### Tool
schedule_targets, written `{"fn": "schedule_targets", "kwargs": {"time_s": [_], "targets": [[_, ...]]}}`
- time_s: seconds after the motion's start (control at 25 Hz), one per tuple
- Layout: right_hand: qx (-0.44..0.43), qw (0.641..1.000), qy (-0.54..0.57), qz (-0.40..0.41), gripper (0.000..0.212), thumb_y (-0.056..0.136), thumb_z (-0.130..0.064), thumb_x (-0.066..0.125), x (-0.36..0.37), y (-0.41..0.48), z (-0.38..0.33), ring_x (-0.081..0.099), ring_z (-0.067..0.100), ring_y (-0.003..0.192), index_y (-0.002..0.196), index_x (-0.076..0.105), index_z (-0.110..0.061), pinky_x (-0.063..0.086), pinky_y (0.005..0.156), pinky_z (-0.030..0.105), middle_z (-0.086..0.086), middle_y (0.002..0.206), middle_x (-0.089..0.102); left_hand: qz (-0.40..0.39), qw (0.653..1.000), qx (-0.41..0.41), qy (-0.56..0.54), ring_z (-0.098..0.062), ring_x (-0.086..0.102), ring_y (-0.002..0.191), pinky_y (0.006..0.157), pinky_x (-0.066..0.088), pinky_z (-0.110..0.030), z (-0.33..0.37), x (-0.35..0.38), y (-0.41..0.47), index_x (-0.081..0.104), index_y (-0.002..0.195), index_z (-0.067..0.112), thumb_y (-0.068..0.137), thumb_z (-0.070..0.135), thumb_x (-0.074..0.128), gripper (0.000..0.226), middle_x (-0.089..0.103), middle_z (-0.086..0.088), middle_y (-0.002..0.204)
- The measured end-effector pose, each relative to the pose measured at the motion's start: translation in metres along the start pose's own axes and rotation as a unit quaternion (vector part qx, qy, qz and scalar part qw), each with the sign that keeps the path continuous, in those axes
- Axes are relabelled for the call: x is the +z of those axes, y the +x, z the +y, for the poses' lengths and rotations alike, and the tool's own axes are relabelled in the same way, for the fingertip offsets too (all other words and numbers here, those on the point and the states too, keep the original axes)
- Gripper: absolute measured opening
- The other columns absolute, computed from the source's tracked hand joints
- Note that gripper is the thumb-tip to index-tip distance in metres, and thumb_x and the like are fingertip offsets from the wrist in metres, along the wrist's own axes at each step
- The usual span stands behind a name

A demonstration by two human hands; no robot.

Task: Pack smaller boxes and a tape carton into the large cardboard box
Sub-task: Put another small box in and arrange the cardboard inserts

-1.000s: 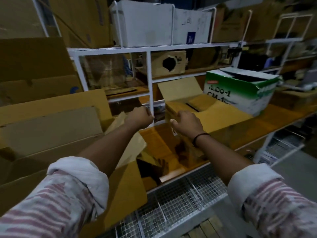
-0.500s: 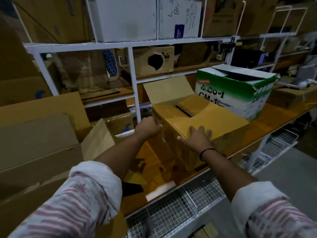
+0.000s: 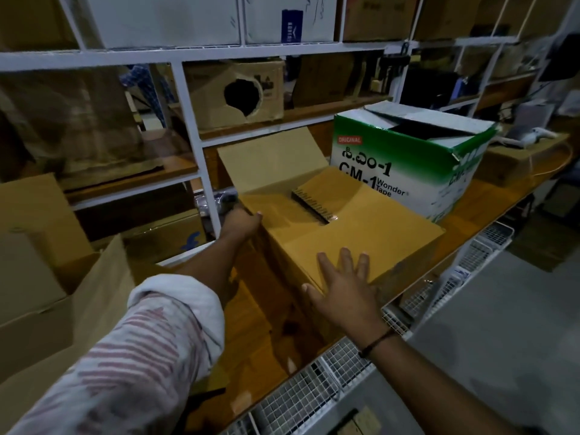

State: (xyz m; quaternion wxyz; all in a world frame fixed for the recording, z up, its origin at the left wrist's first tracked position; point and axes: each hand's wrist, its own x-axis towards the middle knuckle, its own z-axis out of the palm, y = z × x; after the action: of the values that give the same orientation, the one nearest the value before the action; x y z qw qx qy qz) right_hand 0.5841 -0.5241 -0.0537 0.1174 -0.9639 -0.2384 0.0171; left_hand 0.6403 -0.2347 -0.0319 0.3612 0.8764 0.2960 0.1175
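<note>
The right hand (image 3: 345, 293) has slid from the near corner onto the top of the brown box (image 3: 361, 221), fingers spread flat; the left hand (image 3: 241, 219) grips its far left corner; closing looks nearly done; it sits on the bench (image 3: 489, 196) just beside the tape carton (image 3: 392, 171), opening upward, long axis seemingly along the bench.

L hand (image 3: 242, 221) curled; R hand (image 3: 345, 291) flat

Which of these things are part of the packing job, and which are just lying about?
In the job: brown box, gripped by the left hand, right hand flat on top; green-and-white tape carton beside it.
Lying about: holed box behind; white boxes above; wire baskets below.
</note>
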Motion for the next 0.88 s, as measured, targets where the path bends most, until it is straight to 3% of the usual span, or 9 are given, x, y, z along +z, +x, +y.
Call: {"fn": "schedule_targets", "kwargs": {"time_s": [0.12,0.24,0.32,0.4,0.48,0.56,0.6,0.76,0.88], "targets": [[-0.008,1.000,-0.007,0.003,0.078,0.094,-0.073,0.039,-0.002,-0.001,0.003,-0.013,0.046,0.152,0.158,0.007,-0.043,0.036,0.106,0.073,0.008,0.170,-0.003,-0.011,0.998,-0.038,-0.046,-0.035,0.063,0.110,0.083,0.050,-0.036,-0.001,-0.002,0.027,0.053,0.136,0.007,0.098,0.037,0.064,0.050,0.064,-0.015,0.124],[-0.023,0.999,-0.030,0.006,0.076,0.096,-0.073,0.035,-0.003,-0.004,0.009,-0.013,0.045,0.152,0.158,0.004,-0.043,0.040,0.106,0.070,0.008,0.170,-0.003,-0.002,0.991,-0.066,-0.113,-0.034,0.064,0.096,0.070,0.051,-0.035,-0.004,-0.001,0.049,0.049,0.138,0.008,0.093,0.020,0.066,0.049,0.064,-0.022,0.125],[-0.029,0.999,-0.037,0.002,0.076,0.096,-0.073,0.032,-0.004,-0.005,0.015,-0.014,0.045,0.152,0.158,0.001,-0.044,0.041,0.106,0.068,0.007,0.170,-0.004,0.004,0.986,-0.079,-0.147,-0.036,0.063,0.095,0.061,0.048,-0.035,-0.004,-0.002,0.057,0.033,0.155,0.014,0.094,0.010,0.063,0.068,0.058,-0.025,0.131],[-0.034,0.999,-0.041,-0.004,0.076,0.095,-0.074,0.031,-0.006,-0.005,0.018,-0.015,0.045,0.152,0.158,-0.001,-0.044,0.041,0.106,0.067,0.007,0.170,-0.005,0.012,0.978,-0.090,-0.186,-0.044,0.061,0.115,0.069,0.051,-0.042,-0.010,0.002,0.065,0.009,0.164,0.023,0.096,0.004,0.062,0.088,0.050,-0.027,0.143],[-0.038,0.998,-0.047,-0.008,0.077,0.095,-0.074,0.030,-0.007,-0.004,0.018,-0.015,0.046,0.152,0.158,-0.003,-0.044,0.040,0.107,0.067,0.007,0.170,-0.005,0.023,0.969,-0.074,-0.233,-0.041,0.052,0.130,0.084,0.052,-0.043,-0.014,0.008,0.064,0.002,0.165,0.027,0.097,-0.002,0.061,0.095,0.037,-0.021,0.159],[-0.043,0.998,-0.053,-0.008,0.077,0.096,-0.073,0.030,-0.008,-0.004,0.018,-0.015,0.046,0.151,0.158,-0.004,-0.043,0.039,0.107,0.068,0.007,0.170,-0.006,0.040,0.964,-0.043,-0.261,-0.035,0.036,0.146,0.108,0.047,-0.048,-0.017,0.013,0.058,0.011,0.165,0.024,0.096,-0.007,0.062,0.091,0.026,-0.011,0.167],[-0.047,0.997,-0.054,-0.007,0.077,0.096,-0.073,0.030,-0.008,-0.004,0.018,-0.015,0.047,0.151,0.158,-0.005,-0.042,0.038,0.107,0.068,0.007,0.170,-0.007,0.052,0.959,-0.034,-0.277,-0.033,0.035,0.146,0.112,0.044,-0.050,-0.018,0.013,0.055,0.021,0.163,0.023,0.095,-0.007,0.063,0.085,0.030,-0.009,0.165],[-0.068,0.997,-0.048,-0.009,0.077,0.096,-0.072,0.032,-0.011,-0.003,0.026,-0.015,0.045,0.152,0.158,-0.003,-0.043,0.037,0.108,0.067,0.006,0.170,-0.007,0.051,0.970,0.017,-0.237,-0.034,0.053,0.129,0.102,0.051,-0.049,-0.032,0.010,0.043,0.069,0.119,0.026,0.098,0.001,0.059,0.035,0.055,-0.009,0.138],[-0.090,0.995,-0.036,-0.009,0.076,0.096,-0.070,0.035,-0.016,-0.004,0.037,-0.015,0.044,0.152,0.158,0.001,-0.044,0.037,0.108,0.068,0.006,0.170,-0.004,0.059,0.976,0.048,-0.205,-0.038,0.055,0.123,0.108,0.046,-0.051,-0.045,0.010,0.030,0.080,0.091,0.032,0.092,0.012,0.056,0.031,0.059,-0.021,0.131]]}}
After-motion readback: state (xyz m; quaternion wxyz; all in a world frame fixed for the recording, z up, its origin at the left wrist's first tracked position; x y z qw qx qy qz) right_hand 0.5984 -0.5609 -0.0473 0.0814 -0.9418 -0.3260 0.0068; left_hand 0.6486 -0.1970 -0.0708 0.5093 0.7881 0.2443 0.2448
